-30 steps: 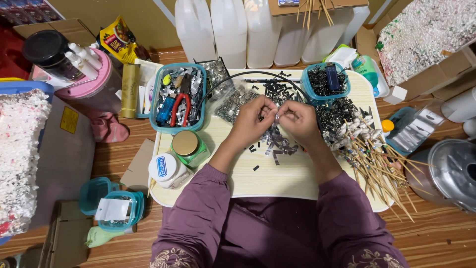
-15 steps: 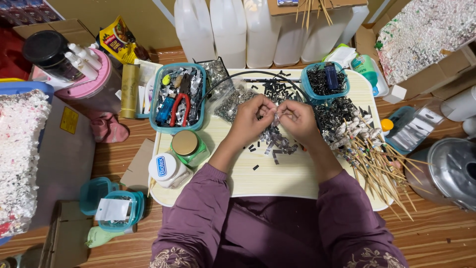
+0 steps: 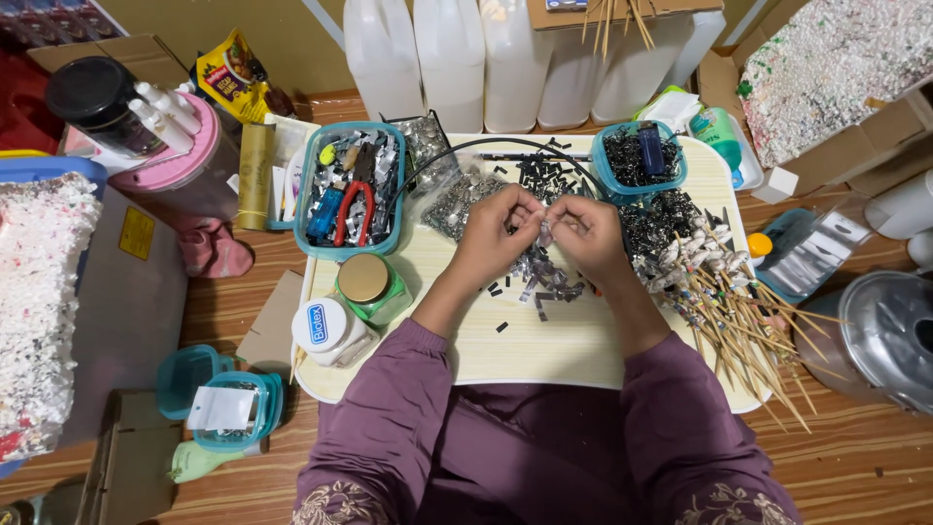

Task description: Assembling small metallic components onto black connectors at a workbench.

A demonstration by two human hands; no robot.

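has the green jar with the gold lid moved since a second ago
No. The green jar sits in the same spot, just below the blue tool tray on the lap table.

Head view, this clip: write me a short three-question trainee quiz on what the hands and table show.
1. True or false: both hands pinch one small silvery piece between them.
2. Where do the red-handled pliers lie? A) teal tray B) floor C) lap
3. What lies bundled at the table's right edge?

Key: 1 true, left hand and right hand meet on it. 2 A, the teal tray. 3 wooden sticks.
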